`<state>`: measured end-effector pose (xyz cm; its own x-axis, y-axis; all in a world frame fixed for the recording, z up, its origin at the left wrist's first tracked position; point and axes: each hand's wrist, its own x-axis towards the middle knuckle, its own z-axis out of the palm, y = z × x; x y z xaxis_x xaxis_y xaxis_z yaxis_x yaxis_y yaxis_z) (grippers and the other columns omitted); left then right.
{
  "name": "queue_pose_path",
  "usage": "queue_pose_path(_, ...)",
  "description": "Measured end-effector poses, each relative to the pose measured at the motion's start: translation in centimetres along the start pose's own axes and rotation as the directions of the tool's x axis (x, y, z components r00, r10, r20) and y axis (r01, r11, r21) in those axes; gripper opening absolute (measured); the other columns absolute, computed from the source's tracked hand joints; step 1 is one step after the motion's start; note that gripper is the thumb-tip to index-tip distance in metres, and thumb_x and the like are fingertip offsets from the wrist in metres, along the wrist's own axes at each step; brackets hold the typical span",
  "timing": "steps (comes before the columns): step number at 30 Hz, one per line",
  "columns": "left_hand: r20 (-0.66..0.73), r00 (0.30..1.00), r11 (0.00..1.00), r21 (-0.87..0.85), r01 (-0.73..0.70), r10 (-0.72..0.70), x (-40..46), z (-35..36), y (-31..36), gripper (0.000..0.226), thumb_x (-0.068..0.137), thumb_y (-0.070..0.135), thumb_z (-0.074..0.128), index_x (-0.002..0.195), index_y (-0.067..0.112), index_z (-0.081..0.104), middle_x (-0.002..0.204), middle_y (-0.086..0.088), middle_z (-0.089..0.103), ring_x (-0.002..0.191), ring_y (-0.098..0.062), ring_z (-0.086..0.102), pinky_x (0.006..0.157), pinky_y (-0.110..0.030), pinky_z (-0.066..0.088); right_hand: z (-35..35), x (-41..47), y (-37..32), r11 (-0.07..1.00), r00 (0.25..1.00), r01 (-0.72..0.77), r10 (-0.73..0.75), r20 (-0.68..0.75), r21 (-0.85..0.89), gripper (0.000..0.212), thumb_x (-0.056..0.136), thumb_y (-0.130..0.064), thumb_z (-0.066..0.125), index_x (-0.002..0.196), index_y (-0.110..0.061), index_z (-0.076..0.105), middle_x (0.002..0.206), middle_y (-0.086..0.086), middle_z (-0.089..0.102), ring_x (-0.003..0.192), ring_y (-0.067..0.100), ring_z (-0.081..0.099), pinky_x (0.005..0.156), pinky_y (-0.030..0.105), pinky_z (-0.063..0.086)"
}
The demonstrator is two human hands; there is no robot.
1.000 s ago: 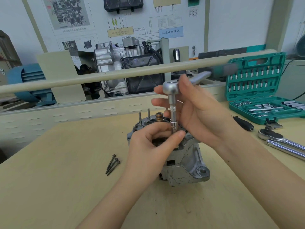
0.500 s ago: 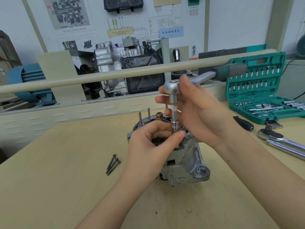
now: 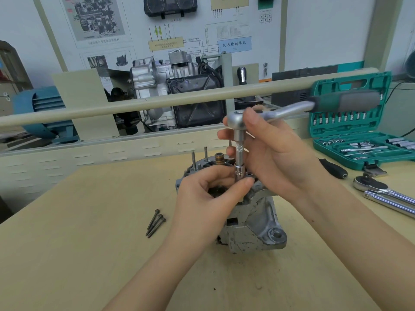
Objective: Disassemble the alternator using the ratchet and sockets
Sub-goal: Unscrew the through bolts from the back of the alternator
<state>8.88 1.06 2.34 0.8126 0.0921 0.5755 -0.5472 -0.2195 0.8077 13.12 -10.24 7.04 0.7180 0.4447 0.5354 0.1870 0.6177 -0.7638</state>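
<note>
Alternator [image 3: 251,223] upright mid-table [image 3: 67,254], studs pointing up; ratchet [image 3: 269,113] stands over its top on a vertical extension [image 3: 239,153], socket [image 3: 238,173] seated low among the fittings, green-grey handle angled up to the right. Right hand [image 3: 278,158] curled round the ratchet head and extension; left hand [image 3: 206,198] pinches the socket between thumb and fingertips. Three loose bolts [image 3: 155,223] lie just left of the alternator; open socket case [image 3: 359,131] and second ratchet [image 3: 386,194] at the right edge.
</note>
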Motion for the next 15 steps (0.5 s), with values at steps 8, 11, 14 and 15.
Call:
queue_pose_path(8, 0.123, 0.991, 0.999, 0.007, -0.053, 0.052, -0.01, -0.24, 0.25, 0.012, 0.074, 0.022, 0.064, 0.078, 0.031, 0.07, 0.075, 0.007, 0.072, 0.075, 0.0, 0.066, 0.068, -0.01, 0.047, -0.25, 0.25, 0.06, 0.994, 0.988, -0.106, 0.109, 0.107, -0.03, 0.035, 0.067, -0.048, 0.053, 0.076, -0.021, 0.074, 0.09, -0.004, 0.073, 0.082, 0.011, 0.069, 0.059, 0.019, 0.052)
queue_pose_path(11, 0.073, 0.996, 0.999, -0.007, -0.053, 0.053, -0.03, -0.17, 0.22, 0.01, 0.07, 0.021, 0.068, 0.076, 0.029, 0.07, 0.071, 0.009, 0.072, 0.072, -0.001, 0.067, 0.065, -0.009, 0.048, -0.14, 0.18, 0.09, 0.995, 0.991, -0.099, 0.1, 0.085, -0.02, 0.038, 0.062, -0.048, 0.058, 0.079, -0.016, 0.069, 0.084, -0.004, 0.072, 0.079, 0.01, 0.068, 0.057, 0.02, 0.052)
queue_pose_path(14, 0.023, 0.999, 0.999, -0.012, -0.045, 0.046, -0.06, -0.03, 0.05, 0.011, 0.069, 0.019, 0.078, 0.072, 0.026, 0.07, 0.065, 0.011, 0.071, 0.065, 0.001, 0.066, 0.062, -0.009, 0.047, -0.07, 0.03, 0.08, 0.998, 0.997, -0.061, 0.061, 0.04, -0.013, 0.042, 0.061, -0.041, 0.071, 0.085, -0.009, 0.056, 0.075, -0.006, 0.069, 0.071, 0.008, 0.066, 0.056, 0.02, 0.051)
queue_pose_path(15, 0.018, 0.999, 0.999, -0.008, -0.044, 0.044, -0.06, -0.02, 0.02, 0.011, 0.069, 0.018, 0.076, 0.071, 0.026, 0.07, 0.064, 0.012, 0.07, 0.064, 0.002, 0.065, 0.061, -0.009, 0.047, -0.03, -0.01, 0.03, 0.999, 0.999, -0.041, 0.041, 0.028, -0.005, 0.041, 0.06, -0.038, 0.073, 0.082, -0.009, 0.056, 0.072, -0.005, 0.067, 0.069, 0.009, 0.066, 0.055, 0.019, 0.05)
